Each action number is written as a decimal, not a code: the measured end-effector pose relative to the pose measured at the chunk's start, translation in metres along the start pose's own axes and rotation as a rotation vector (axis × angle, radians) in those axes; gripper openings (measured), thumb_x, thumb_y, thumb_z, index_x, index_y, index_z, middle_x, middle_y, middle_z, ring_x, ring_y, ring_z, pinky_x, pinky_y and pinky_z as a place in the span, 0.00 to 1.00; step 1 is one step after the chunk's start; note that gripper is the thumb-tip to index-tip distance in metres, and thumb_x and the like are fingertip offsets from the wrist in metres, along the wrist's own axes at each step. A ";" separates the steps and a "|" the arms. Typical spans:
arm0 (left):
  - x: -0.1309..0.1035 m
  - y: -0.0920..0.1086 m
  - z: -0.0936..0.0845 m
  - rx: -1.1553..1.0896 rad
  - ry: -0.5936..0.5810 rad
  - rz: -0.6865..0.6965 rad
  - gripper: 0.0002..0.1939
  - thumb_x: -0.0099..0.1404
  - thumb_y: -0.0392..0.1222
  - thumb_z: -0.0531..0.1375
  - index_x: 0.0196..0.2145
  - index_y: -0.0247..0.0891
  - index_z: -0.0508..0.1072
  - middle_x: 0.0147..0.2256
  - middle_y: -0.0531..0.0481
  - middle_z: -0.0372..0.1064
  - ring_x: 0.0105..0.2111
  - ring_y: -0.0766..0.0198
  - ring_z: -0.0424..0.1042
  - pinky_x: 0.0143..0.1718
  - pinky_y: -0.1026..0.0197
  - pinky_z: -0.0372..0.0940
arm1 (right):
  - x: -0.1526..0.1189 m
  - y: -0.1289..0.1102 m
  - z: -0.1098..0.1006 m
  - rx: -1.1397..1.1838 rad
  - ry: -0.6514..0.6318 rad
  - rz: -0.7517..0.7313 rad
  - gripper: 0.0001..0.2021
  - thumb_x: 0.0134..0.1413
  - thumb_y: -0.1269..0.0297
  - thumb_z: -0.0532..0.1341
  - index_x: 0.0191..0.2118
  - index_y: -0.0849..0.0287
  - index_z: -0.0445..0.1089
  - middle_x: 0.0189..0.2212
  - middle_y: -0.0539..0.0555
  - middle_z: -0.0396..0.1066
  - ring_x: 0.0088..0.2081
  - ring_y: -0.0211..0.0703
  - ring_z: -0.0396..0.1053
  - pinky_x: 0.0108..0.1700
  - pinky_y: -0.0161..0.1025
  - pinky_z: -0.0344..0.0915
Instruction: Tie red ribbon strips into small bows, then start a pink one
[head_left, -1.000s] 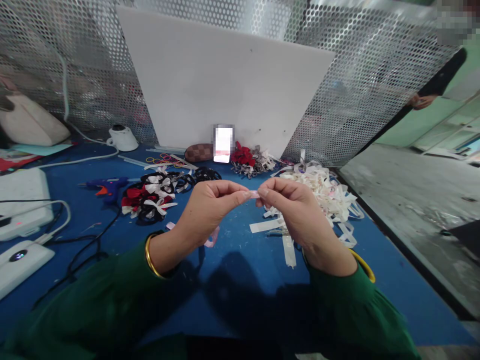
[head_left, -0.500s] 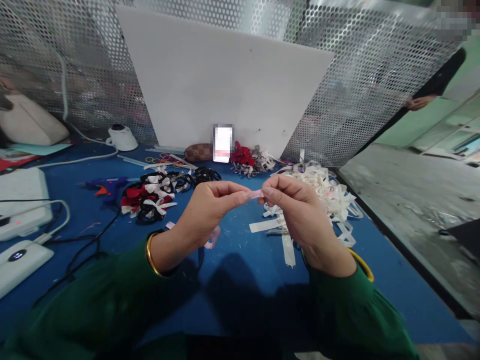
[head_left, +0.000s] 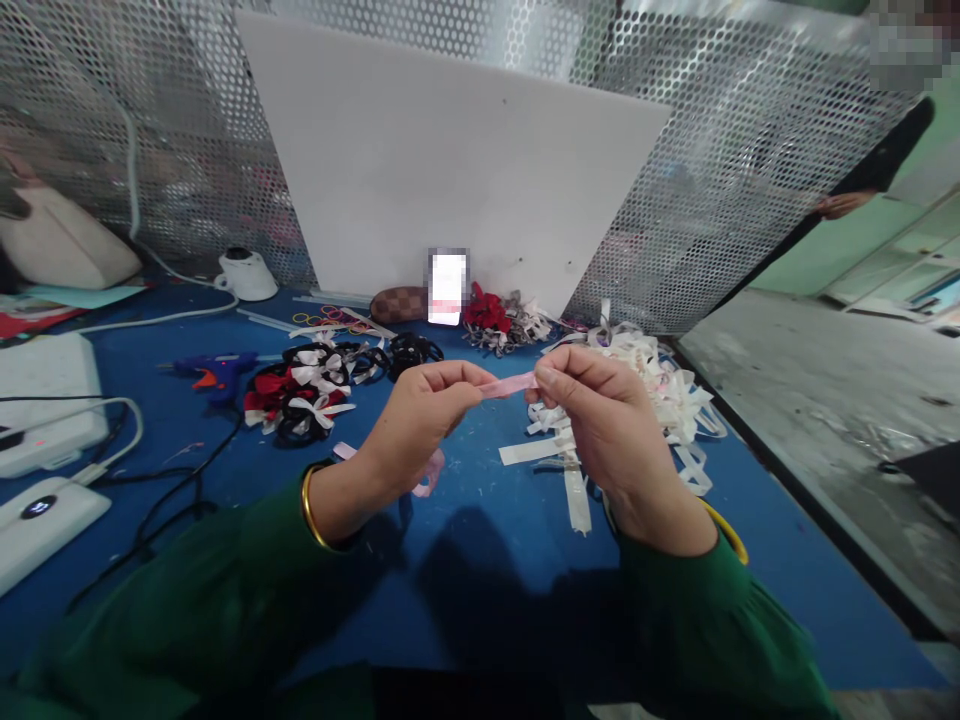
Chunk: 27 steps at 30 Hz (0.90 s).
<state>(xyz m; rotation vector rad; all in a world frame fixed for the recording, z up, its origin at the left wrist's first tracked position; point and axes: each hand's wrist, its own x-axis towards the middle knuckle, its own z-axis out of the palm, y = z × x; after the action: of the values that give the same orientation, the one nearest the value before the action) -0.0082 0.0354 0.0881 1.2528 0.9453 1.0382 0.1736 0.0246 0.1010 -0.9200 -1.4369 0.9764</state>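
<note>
Between my two hands a short length of pink ribbon [head_left: 508, 386] is stretched out above the blue table [head_left: 480, 600]. My left hand [head_left: 424, 420] pinches its left end between thumb and fingers. The right end sits in the pinch of my right hand [head_left: 604, 415]. Below my left hand a loose curl of pink ribbon [head_left: 429, 474] lies on the table, partly hidden by the wrist. Just beyond my right hand is a heap of white ribbon pieces [head_left: 667, 385], with a flat white strip [head_left: 577, 500] at its near side.
Black hair ties with red and white bows [head_left: 307, 395] lie left, beside a blue glue gun [head_left: 217, 372]. A lit phone [head_left: 447, 288] leans against a white board [head_left: 465, 160]. White power units [head_left: 52, 520] with cables fill the left edge. Another person's hand [head_left: 847, 204] shows far right.
My hands have drawn slightly apart, so a longer stretch of the pink ribbon shows between them. Both hands keep their pinch.
</note>
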 end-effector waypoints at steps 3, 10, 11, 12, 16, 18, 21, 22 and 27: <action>0.001 0.002 -0.001 -0.022 -0.039 0.052 0.11 0.61 0.48 0.62 0.29 0.38 0.78 0.18 0.57 0.52 0.19 0.71 0.50 0.19 0.65 0.46 | -0.001 0.000 0.000 -0.040 -0.011 0.003 0.10 0.57 0.64 0.62 0.26 0.58 0.69 0.24 0.48 0.67 0.29 0.38 0.64 0.34 0.38 0.61; -0.003 0.010 0.004 0.083 -0.092 0.114 0.12 0.60 0.49 0.66 0.28 0.37 0.77 0.23 0.54 0.65 0.23 0.70 0.59 0.23 0.67 0.55 | -0.003 0.003 0.002 -0.096 -0.084 0.026 0.09 0.58 0.62 0.63 0.28 0.58 0.72 0.25 0.48 0.69 0.29 0.37 0.65 0.33 0.36 0.60; -0.003 0.010 0.005 0.078 -0.083 0.109 0.12 0.61 0.49 0.66 0.28 0.37 0.77 0.22 0.55 0.64 0.22 0.71 0.57 0.22 0.67 0.54 | -0.003 0.003 0.002 -0.093 -0.084 0.030 0.09 0.58 0.62 0.63 0.28 0.58 0.72 0.25 0.48 0.69 0.30 0.37 0.65 0.33 0.36 0.61; -0.004 0.010 0.005 0.067 -0.071 0.106 0.12 0.61 0.48 0.66 0.28 0.37 0.77 0.21 0.56 0.63 0.21 0.72 0.56 0.22 0.67 0.53 | -0.003 0.003 0.002 -0.087 -0.078 0.033 0.09 0.58 0.62 0.63 0.28 0.58 0.71 0.25 0.48 0.69 0.30 0.37 0.65 0.33 0.36 0.61; -0.003 0.007 0.005 0.022 -0.016 0.099 0.09 0.60 0.47 0.67 0.31 0.38 0.79 0.21 0.56 0.65 0.20 0.72 0.54 0.22 0.66 0.52 | -0.001 0.003 0.002 -0.052 -0.042 0.057 0.09 0.58 0.62 0.63 0.28 0.58 0.71 0.24 0.48 0.68 0.28 0.36 0.65 0.32 0.36 0.61; -0.002 0.005 0.004 -0.001 0.000 0.094 0.08 0.59 0.46 0.67 0.31 0.38 0.80 0.20 0.56 0.65 0.19 0.72 0.54 0.22 0.66 0.51 | -0.001 0.004 0.002 -0.038 -0.033 0.069 0.09 0.57 0.61 0.64 0.28 0.58 0.70 0.23 0.48 0.68 0.28 0.36 0.65 0.33 0.36 0.61; -0.001 0.003 0.004 -0.050 0.022 0.086 0.08 0.57 0.46 0.68 0.28 0.38 0.79 0.18 0.57 0.62 0.18 0.73 0.50 0.20 0.65 0.47 | -0.001 0.004 0.002 -0.021 -0.046 0.081 0.09 0.56 0.62 0.65 0.28 0.58 0.71 0.23 0.48 0.69 0.28 0.36 0.64 0.33 0.36 0.61; -0.001 0.003 0.005 -0.071 0.020 0.073 0.09 0.57 0.46 0.68 0.28 0.38 0.79 0.18 0.58 0.61 0.18 0.73 0.48 0.19 0.65 0.45 | -0.001 0.004 0.003 -0.017 -0.053 0.083 0.09 0.56 0.62 0.65 0.28 0.58 0.71 0.23 0.48 0.69 0.27 0.36 0.64 0.32 0.36 0.60; -0.001 0.003 0.006 -0.161 -0.057 -0.035 0.11 0.56 0.47 0.69 0.27 0.38 0.77 0.17 0.59 0.54 0.17 0.74 0.43 0.18 0.65 0.38 | -0.001 0.005 0.002 -0.004 -0.047 0.061 0.09 0.57 0.62 0.64 0.28 0.58 0.70 0.23 0.47 0.68 0.28 0.36 0.63 0.33 0.36 0.59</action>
<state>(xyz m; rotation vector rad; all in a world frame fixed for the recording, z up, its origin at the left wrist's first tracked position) -0.0033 0.0326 0.0921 1.1225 0.8204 1.0250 0.1716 0.0255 0.0965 -0.9539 -1.4576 1.0472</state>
